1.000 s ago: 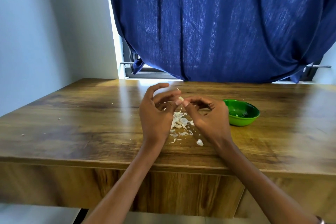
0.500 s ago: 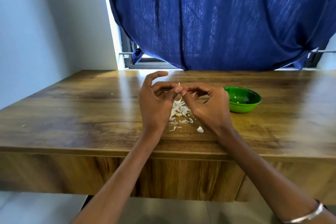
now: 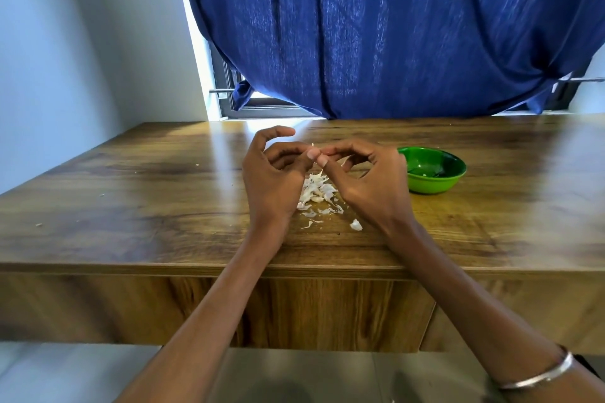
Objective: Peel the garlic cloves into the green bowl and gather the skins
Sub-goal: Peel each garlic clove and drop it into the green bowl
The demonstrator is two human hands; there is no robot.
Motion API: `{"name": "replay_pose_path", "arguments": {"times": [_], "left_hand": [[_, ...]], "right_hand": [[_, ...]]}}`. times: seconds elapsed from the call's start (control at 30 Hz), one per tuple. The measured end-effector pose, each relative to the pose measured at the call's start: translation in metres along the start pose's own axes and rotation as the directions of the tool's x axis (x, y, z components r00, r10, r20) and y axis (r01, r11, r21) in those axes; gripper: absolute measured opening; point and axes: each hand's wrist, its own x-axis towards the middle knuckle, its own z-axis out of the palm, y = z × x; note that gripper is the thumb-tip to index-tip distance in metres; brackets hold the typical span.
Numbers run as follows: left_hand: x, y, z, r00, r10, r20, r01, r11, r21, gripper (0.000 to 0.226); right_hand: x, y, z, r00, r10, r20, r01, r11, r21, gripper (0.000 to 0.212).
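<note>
Garlic skins (image 3: pixel 317 194) are piled on the wooden table (image 3: pixel 137 206), one loose flake (image 3: pixel 356 225) lying nearest its front edge. Above the pile, a small pale piece (image 3: pixel 315 151), probably a garlic clove though mostly hidden, is pinched between the fingertips of the left hand (image 3: pixel 273 180) and right hand (image 3: pixel 371 181). Right of the pile, the green bowl (image 3: pixel 432 169) is seen. Behind the table, a blue curtain (image 3: pixel 393 29) is hung.

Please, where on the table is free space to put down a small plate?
Bare wood lies left of the left hand, with a few crumbs, and on the table right of the green bowl. It is crowded between both hands, where the skins lie, and between right hand and bowl.
</note>
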Motion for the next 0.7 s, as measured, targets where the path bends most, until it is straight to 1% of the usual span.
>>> {"name": "replay_pose_path", "arguments": {"times": [0.13,0.27,0.37,0.57,0.7], "left_hand": [[0.0005,0.0026,-0.0001,0.997,-0.070,0.015,0.071,0.994,-0.086,0.035],[0.0012,0.0024,-0.0003,0.994,-0.098,0.039,0.101,0.990,-0.095,0.034],[0.0016,0.0017,-0.0010,0.991,-0.120,0.058,0.126,0.985,-0.115,0.032],[0.0014,0.0000,0.0003,0.986,-0.146,0.077,0.153,0.983,-0.098,0.032],[0.0009,-0.0001,0.0011,0.985,-0.145,0.091,0.153,0.984,-0.095,0.030]], "right_hand": [[0.0008,0.0039,-0.0011,1.000,-0.014,0.014,0.014,1.000,0.002,0.021],[0.0006,0.0042,-0.0015,0.999,-0.002,0.033,0.001,1.000,0.007,0.028],[0.0006,0.0027,-0.0022,0.999,0.021,0.031,-0.022,1.000,0.015,0.023],[0.0007,0.0040,-0.0002,0.998,0.062,0.017,-0.062,0.998,-0.011,0.009],[0.0000,0.0006,0.0003,0.995,0.088,0.047,-0.090,0.995,0.038,0.006]]}}
